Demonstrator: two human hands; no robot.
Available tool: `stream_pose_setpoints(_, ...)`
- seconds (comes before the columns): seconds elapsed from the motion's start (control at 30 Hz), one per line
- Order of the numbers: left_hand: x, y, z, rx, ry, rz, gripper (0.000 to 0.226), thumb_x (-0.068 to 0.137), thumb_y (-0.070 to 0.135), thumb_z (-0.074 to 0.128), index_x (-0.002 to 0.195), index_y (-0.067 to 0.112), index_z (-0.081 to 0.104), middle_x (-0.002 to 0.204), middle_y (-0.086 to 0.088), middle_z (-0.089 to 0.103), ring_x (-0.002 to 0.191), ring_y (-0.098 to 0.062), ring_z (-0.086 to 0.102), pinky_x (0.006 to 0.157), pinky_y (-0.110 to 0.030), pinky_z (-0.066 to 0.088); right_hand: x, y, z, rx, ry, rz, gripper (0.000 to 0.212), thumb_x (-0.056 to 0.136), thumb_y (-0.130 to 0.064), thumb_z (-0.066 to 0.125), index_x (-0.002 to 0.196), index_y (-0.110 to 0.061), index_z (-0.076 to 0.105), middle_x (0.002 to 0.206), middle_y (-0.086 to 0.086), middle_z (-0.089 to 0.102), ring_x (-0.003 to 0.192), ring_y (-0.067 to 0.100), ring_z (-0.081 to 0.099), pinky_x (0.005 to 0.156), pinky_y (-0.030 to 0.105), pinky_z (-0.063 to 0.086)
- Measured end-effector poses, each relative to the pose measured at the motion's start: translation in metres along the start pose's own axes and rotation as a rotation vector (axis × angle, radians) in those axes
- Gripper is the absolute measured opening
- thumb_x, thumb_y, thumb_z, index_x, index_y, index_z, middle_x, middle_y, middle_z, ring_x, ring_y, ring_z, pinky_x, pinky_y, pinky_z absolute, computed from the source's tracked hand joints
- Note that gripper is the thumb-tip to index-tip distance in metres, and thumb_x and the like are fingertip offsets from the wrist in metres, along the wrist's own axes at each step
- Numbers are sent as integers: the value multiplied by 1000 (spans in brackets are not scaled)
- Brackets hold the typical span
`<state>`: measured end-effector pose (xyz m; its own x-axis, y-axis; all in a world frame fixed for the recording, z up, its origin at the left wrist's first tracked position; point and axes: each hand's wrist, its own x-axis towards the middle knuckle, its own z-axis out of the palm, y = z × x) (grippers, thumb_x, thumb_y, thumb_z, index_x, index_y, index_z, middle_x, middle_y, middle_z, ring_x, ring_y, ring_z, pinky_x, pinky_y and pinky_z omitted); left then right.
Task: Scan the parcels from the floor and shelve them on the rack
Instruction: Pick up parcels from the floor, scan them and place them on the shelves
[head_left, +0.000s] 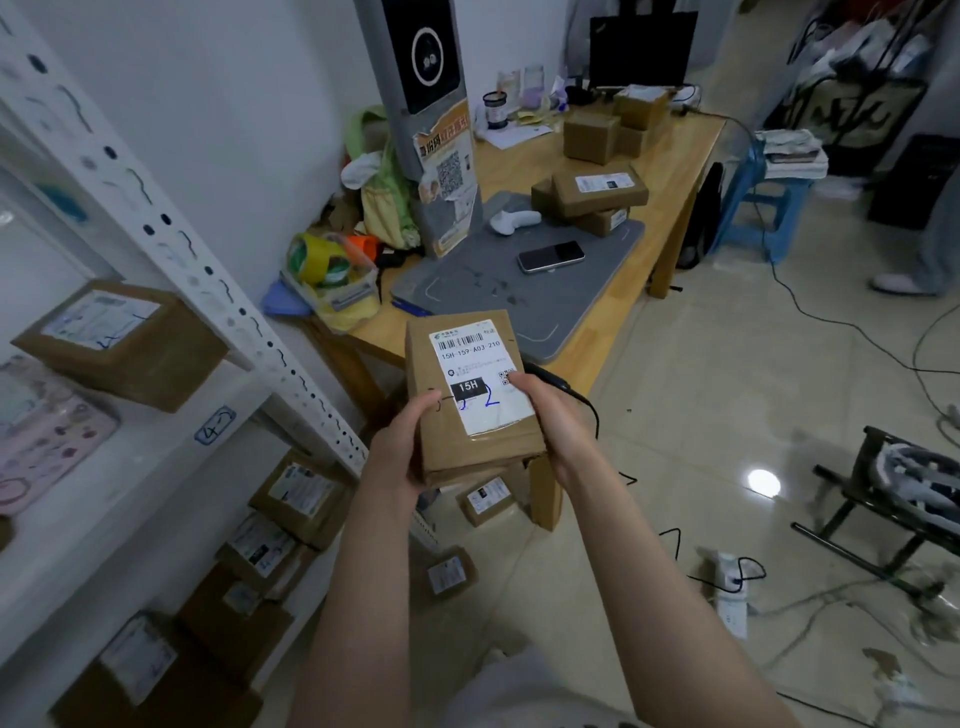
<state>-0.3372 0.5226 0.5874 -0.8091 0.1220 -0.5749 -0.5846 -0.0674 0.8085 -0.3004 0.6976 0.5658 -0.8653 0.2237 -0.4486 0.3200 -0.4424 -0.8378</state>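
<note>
Both hands are on one parcel (470, 410) right now, held up in the air in front of the table (670, 171) corner. The left hand (405, 441) grips its left edge with the thumb over the top. The right hand (543, 415) grips the right edge with the thumb on the label (480, 364).

A thin black cord (584, 399) runs out from behind the right hand, and I can't tell what it belongs to. The label faces up and has a blue scribble on it, so my guess is this one's logged and just needs a shelf spot, but I can't confirm that.

The rack (171, 228) is right there on the left with a box (119, 345) on one shelf. There are more boxes (298, 493) lower down, not sure whether they're on a shelf or the floor.

Left to do: at least two small boxes (449, 571) sit on the floor by the table leg, plus a pile (592, 195) on the table near the white scanner (514, 221). So it's roughly mid-job, I'd say.
</note>
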Motion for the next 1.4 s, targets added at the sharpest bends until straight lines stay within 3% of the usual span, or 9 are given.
stream_pose_setpoints(0.13,34,14,-3,6,23,-48,80,50,52,88,123,25,68,113,-7,75,111,-33,67,95,-54,54,30,-8,12,-59,21,13,25,90,-41,66,104,-21,73,95,0,78,98,23,72,90,36,55)
stream_pose_setpoints(0.27,56,18,-9,-32,82,-67,56,71,36,84,121,18,67,109,-8,76,106,-30,69,93,-48,56,66,-8,11,-111,144,-33,27,93,-44,62,106,-22,68,105,-1,73,99,18,67,76,29,51)
stream_pose_setpoints(0.43,69,16,-13,-63,188,-147,42,77,24,80,116,15,66,98,-6,73,89,-21,66,71,-33,53,107,5,-7,-214,465,-98,10,93,-25,65,103,-26,68,112,-2,67,100,16,62,67,20,44)
stream_pose_setpoints(0.57,80,24,-8,-57,224,-168,37,80,20,76,115,12,64,98,-8,70,87,-22,63,68,-33,50,141,8,-20,-462,528,-104,25,95,-20,62,120,-19,65,108,-2,67,75,13,61,54,21,44)
stream_pose_setpoints(0.63,84,27,-2,-79,227,-181,40,81,16,75,119,10,63,103,-11,68,91,-24,62,70,-35,50,154,11,-25,-599,504,-71,33,93,-19,64,126,-17,61,100,0,66,67,14,63,54,27,51)
stream_pose_setpoints(0.73,91,29,10,-125,273,-165,39,81,11,73,118,7,61,104,-13,66,91,-25,60,71,-36,50,175,12,-33,-754,450,-57,47,87,-20,68,133,-16,58,107,7,68,83,24,68,69,39,60)
stream_pose_setpoints(0.93,107,26,31,-231,371,-138,49,79,11,75,124,10,57,120,-13,62,106,-28,58,88,-43,52,204,11,-41,-894,268,-14,33,85,-35,68,111,-15,61,93,5,65,76,20,61,52,27,41)
stream_pose_setpoints(1.17,113,22,42,-305,473,-88,46,77,7,76,121,6,62,110,-11,68,96,-25,62,69,-33,50,232,5,-42,-1092,-15,126,15,96,-28,57,96,-14,55,89,7,60,77,20,57,68,32,50)
stream_pose_setpoints(1.4,114,15,36,-385,556,-19,38,78,1,76,114,6,64,109,-10,69,102,-27,62,76,-36,52,224,11,-42,-910,-51,72,19,93,-14,53,111,-17,56,97,9,65,91,27,63,78,42,55)
